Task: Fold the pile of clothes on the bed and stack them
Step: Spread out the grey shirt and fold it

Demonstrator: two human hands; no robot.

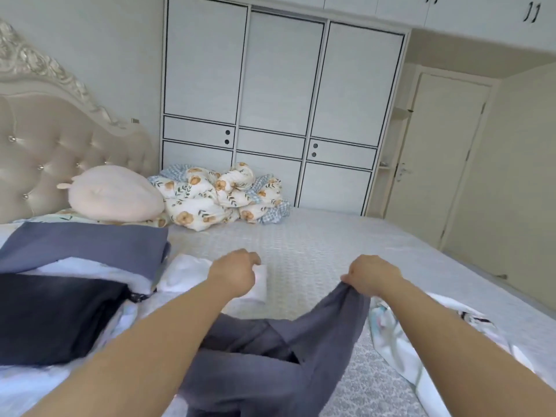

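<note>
A grey garment [270, 356] lies crumpled on the bed [331, 242] in front of me. My right hand [371, 275] grips one edge of it and holds that edge up off the bed. My left hand [237, 272] hovers with curled fingers over the right end of a white cloth [186, 272]; whether it holds the cloth is unclear. To the left lie a folded blue-grey piece [81, 245] and a folded dark navy piece [54, 317] on white fabric. A pale printed garment [400, 341] lies unfolded under my right forearm.
A bunched floral duvet [216, 197] and a pink pillow [114, 194] sit at the head of the bed by the tufted headboard [45, 145]. A white wardrobe [282, 85] stands behind the bed. A closed door [445, 145] is at right.
</note>
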